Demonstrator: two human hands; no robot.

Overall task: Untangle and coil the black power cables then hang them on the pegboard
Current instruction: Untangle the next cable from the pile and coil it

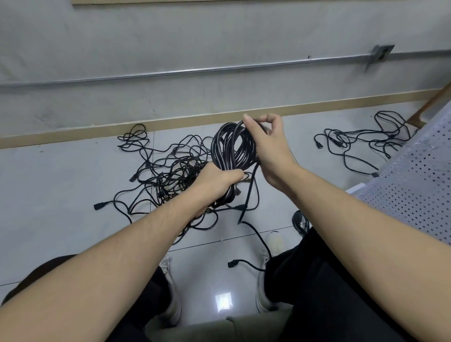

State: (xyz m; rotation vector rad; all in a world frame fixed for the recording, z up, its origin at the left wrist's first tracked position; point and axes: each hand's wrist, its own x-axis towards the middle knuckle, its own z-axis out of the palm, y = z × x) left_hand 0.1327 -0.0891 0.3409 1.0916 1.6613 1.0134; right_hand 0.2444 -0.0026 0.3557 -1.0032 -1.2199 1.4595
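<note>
A thick coil of black power cable (228, 149) stands upright in front of me. My left hand (214, 183) grips its lower end in a fist. My right hand (266, 144) pinches the top of the coil between thumb and fingers. A loose tail (253, 232) of this cable drops from the coil past my right knee and ends in a plug (230, 264) on the floor. Behind the coil a tangled heap of black cables (168, 171) lies on the tiles. A second loose bunch of cables (361, 139) lies at the right near the wall.
A perforated metal bench seat (419, 185) is at my right. The grey wall carries a metal conduit (195, 70) and an outlet box (380, 55). A board's lower edge (170, 2) shows at the very top. My shoes (273, 246) and knees fill the bottom.
</note>
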